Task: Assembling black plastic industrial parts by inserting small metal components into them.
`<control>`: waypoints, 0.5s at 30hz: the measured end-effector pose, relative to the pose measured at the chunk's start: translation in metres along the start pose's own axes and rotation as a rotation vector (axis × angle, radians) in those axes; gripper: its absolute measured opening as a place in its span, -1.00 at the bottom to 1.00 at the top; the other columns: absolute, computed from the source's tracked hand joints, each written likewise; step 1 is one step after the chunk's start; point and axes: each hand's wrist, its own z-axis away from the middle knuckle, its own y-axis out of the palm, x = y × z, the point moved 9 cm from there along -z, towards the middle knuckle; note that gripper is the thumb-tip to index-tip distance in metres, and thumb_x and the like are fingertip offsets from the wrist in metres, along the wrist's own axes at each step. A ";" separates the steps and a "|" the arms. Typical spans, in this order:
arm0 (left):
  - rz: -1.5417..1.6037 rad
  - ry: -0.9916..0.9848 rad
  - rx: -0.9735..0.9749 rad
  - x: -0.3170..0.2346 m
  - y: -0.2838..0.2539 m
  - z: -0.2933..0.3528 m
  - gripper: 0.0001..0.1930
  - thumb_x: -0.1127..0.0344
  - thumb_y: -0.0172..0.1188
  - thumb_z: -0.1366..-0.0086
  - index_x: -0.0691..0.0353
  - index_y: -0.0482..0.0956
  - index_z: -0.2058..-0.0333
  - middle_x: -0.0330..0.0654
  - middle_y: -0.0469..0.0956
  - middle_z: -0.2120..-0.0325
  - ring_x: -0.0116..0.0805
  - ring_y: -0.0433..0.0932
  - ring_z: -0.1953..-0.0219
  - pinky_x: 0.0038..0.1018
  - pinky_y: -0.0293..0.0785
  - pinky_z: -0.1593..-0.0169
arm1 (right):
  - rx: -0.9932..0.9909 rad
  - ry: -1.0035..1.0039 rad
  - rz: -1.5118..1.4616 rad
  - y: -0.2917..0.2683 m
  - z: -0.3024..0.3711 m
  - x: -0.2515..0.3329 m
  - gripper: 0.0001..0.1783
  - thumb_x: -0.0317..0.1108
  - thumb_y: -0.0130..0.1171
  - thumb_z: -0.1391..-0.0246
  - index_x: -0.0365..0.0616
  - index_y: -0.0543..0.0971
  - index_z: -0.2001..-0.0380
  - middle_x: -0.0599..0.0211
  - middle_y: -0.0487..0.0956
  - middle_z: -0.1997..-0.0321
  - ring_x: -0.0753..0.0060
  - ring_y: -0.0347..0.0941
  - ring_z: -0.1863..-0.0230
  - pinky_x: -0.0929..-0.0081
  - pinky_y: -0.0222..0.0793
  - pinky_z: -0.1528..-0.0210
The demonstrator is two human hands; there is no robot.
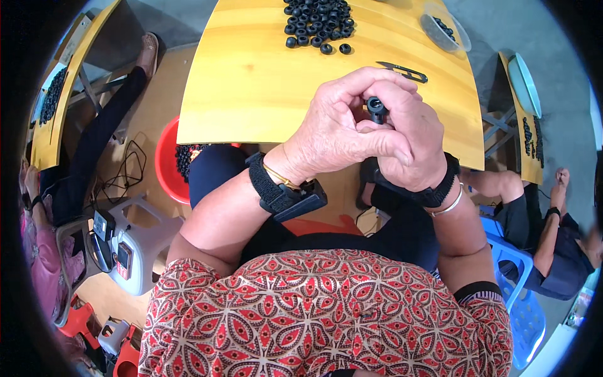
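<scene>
Both my hands come together over the near edge of a yellow table (239, 88). Between them is a small black tube-shaped part (375, 108), its round open end facing up. My left hand (336, 129) is closed against it, its thumb laid across toward the other palm. Curled fingers of my right hand (418, 135) wrap round the same part from the other side; the fingers overlap and hide its lower end. Just beyond the hands lie black thread snips (405, 72). A pile of small black ring-shaped pieces (317, 24) sits at the far side of the table.
A clear plastic bowl (461, 39) with black pieces stands at the far right corner. Below the table's left edge is a red basin (164, 164) holding more black pieces. Other people sit at yellow tables on both sides. Stools (141, 251) stand at the left.
</scene>
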 end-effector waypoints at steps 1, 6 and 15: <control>0.013 0.003 -0.006 0.001 0.000 0.000 -0.41 0.31 0.41 0.27 0.26 0.38 0.19 -0.28 0.44 0.32 -0.58 0.35 0.23 -0.62 0.34 0.19 | 0.002 0.006 -0.002 0.000 0.000 -0.001 -0.66 -0.45 0.14 0.23 -0.24 0.35 0.30 0.18 0.46 0.49 0.15 0.43 0.47 0.48 0.34 0.41; 0.118 -0.050 -0.072 0.011 -0.004 -0.007 -0.51 0.29 0.34 0.14 0.32 0.38 0.21 -0.28 0.44 0.39 -0.56 0.39 0.33 -0.63 0.35 0.23 | 0.020 0.102 0.043 -0.002 0.002 -0.018 -0.63 -0.52 0.14 0.28 -0.19 0.34 0.28 0.19 0.43 0.48 0.14 0.40 0.48 0.43 0.32 0.47; 0.512 -0.568 -0.024 0.049 -0.007 0.008 -0.77 0.22 0.12 -0.10 0.31 0.47 0.48 -0.31 0.39 0.67 -0.59 0.38 0.62 -0.65 0.41 0.54 | 0.124 0.124 0.115 -0.003 0.001 -0.033 -0.68 -0.50 0.15 0.30 -0.15 0.37 0.36 0.21 0.32 0.53 0.14 0.31 0.52 0.39 0.25 0.53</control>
